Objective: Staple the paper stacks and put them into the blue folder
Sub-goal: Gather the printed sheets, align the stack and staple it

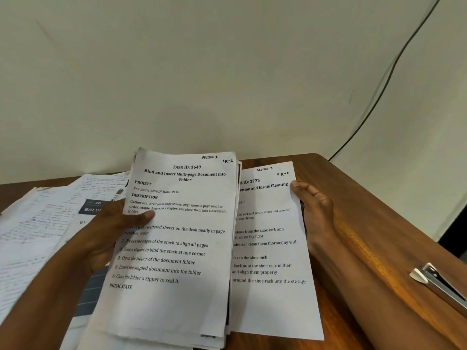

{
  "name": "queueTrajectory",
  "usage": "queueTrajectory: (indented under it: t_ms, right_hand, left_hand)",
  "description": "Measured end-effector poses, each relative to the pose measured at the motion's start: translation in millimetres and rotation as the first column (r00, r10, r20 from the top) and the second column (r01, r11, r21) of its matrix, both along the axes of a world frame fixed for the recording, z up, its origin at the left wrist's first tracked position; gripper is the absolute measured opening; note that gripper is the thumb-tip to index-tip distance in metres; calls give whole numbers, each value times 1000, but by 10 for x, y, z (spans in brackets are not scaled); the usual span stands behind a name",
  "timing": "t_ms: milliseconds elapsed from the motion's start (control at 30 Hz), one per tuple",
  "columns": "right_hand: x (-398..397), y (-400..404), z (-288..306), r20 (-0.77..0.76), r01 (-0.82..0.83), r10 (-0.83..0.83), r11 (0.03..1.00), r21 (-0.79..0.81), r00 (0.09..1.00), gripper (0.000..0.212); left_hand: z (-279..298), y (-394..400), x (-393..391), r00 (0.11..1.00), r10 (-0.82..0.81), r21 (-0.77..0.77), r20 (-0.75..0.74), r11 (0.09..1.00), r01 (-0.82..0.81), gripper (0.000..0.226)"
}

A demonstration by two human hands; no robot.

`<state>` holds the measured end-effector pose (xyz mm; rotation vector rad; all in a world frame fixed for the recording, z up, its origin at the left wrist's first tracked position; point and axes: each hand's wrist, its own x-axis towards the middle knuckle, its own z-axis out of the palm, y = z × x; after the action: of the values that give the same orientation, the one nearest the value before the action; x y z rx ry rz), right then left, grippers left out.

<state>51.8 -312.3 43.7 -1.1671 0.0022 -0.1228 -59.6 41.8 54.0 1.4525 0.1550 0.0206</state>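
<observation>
Head view, left hand: the left hand (118, 223) grips the printed stack (174, 243) by its left edge, thumb pressed across the top page, fingers hidden underneath.
Head view, right hand: the right hand (313, 210) holds the right edge of the loose sheet (270, 248) headed "Section 3", thumb on the face of the page; the rest of the fingers lie behind the paper, so I cannot tell how far they curl.
Where the papers are: the stack is lifted over the middle of the desk (353, 198), overlapping the loose sheet's left side.
Stapler: a metal stapler (439, 284) lies near the desk's right edge, well apart from both hands.
Risk, slipping pages: the stack's bottom edges look fanned and uneven; I judge that a one-sided grip could let sheets slide out of order.
Risk, mixed sections: the two top pages carry different section marks, so squaring them together could staple the wrong pages as one.
Risk, stapler: reaching right means letting go of the sheet, which may drift off the near edge.
Risk, clutter: scattered handwritten pages (50, 218) cover the desk's left side and could get swept into the stack.
Blue folder: I see no blue folder for certain; a dark cover (94, 207) shows under the left pages, contents hidden.
Containers: nothing is visibly inside anything yet.
</observation>
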Motion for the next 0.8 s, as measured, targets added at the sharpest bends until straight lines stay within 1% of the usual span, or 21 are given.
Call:
queueTrajectory:
  t_ms: [67, 167, 233, 267, 333, 367, 433, 533, 600, 700, 800]
  right_hand:
    - [-3, 1, -2, 7, -2, 2, 1000, 16, 1000, 7]
    - [-16, 19, -11, 4, -20, 20, 1000, 23, 1000, 11]
    - [-37, 46, -15, -5, -32, 32, 999, 18, 999, 13]
    - [-54, 64, -12, -9, -44, 44, 999, 12, 999, 14]
    - [-88, 99, -2, -6, -66, 66, 998, -2, 998, 17]
    - [-111, 119, 4, 5, -67, 67, 998, -16, 998, 18]
    - [-179, 161, 31, 42, -45, 48, 996, -74, 998, 19]
    - [-286, 220, 70, 161, 10, 21, 981, -193, 987, 20]
    - [-344, 253, 89, 244, 7, 59, 965, -261, 968, 24]
    - [-409, 291, 73, 281, -40, 158, 922, -386, 947, 26]
    - [-468, 301, 69, 359, 59, 139, 871, -488, 923, 26]
  left_hand:
    - [-9, -10, 10, 1000, -2, 9, 0, 1000, 2, 114]
    - [-38, -21, 38, 1000, 11, 16, -1, 1000, -11, 94]
    - [-87, -62, 69, 999, 36, 24, 10, 999, -36, 96]
    - [-123, -91, 88, 999, 51, 18, 17, 998, -52, 93]
    - [-180, -209, 110, 995, 88, -23, 47, 996, -87, 67]
    - [-214, -281, 121, 993, 104, -40, 60, 994, -102, 59]
    - [-260, -437, 138, 988, 137, -57, 73, 990, -133, 51]
    - [-268, -649, 118, 977, 189, -55, 95, 981, -185, 28]
    - [-266, -754, 97, 964, 240, -14, 116, 971, -240, 24]
    - [-234, -904, 68, 937, 295, 53, 185, 949, -310, 20]
    - [-191, -1016, 33, 916, 309, 75, 255, 938, -337, 19]
